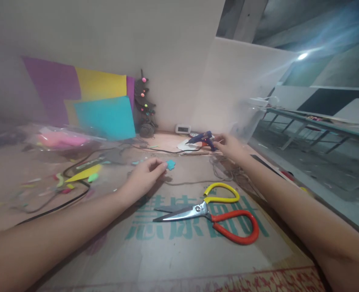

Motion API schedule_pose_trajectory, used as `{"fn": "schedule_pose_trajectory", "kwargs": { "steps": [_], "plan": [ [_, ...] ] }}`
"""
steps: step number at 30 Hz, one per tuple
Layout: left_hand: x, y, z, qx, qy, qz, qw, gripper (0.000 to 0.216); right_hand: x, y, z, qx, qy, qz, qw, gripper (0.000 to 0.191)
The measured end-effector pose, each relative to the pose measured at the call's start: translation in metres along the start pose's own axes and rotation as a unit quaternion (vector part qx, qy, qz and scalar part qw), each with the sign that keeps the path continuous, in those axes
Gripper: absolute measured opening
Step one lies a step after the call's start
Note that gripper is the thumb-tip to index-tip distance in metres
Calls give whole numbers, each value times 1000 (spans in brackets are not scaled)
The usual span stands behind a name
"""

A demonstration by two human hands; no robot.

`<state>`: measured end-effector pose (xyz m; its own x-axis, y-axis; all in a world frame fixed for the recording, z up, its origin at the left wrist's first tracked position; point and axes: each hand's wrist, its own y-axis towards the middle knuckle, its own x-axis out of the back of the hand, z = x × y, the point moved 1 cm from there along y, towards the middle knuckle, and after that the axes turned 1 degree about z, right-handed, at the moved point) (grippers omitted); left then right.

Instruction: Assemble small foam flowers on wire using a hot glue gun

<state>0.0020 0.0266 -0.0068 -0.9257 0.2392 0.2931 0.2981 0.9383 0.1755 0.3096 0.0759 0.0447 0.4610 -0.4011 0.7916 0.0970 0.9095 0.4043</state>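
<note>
Pale walls point(173, 48) stand behind your table point(162, 140), whose right edge runs alongside your right forearm. Room for moving lies on the printed cardboard point(142, 259), between the scissors point(200, 209) and you. Above its far part, your left hand point(145, 176) pinches a small teal flower-shaped piece point(171, 164) with scalloped edges. Your right hand point(226, 147) is at the dark blue glue gun's point(203, 138) back end; whether it grips, I cannot tell.

Craft workshop, identified by glue gun point(201, 138), scissors point(201, 209), coloured sheets point(106, 117), cardboard work surface point(155, 259), long table point(328, 126), littered grey floor point(307, 170)
</note>
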Motion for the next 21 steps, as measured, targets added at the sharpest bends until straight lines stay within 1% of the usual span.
{"fn": "schedule_pose_trajectory", "kwargs": {
  "steps": [1,3,6,8,10,15,21],
  "plan": [
    [0,0,-1,-3,4,-1,1000,29,-3,3,-10,-3,6,8,1000,22],
    [0,0,-1,-8,9,1,1000,29,-11,6,-20,8,18,19,1000,32],
    [0,-1,-2,-3,22,7,1000,29,-21,5,-23,33,24,34,999,48],
    [0,-1,-2,4,26,9,1000,28,-28,6,-23,40,23,41,998,54],
    [0,-1,-2,4,25,13,1000,27,-34,7,-24,39,17,43,998,54],
    [0,0,0,-9,25,23,999,28,-44,8,-32,25,-1,28,999,42],
    [1,-1,2,-8,27,16,999,27,-36,6,-32,-4,4,8,1000,43]
  ]
}}
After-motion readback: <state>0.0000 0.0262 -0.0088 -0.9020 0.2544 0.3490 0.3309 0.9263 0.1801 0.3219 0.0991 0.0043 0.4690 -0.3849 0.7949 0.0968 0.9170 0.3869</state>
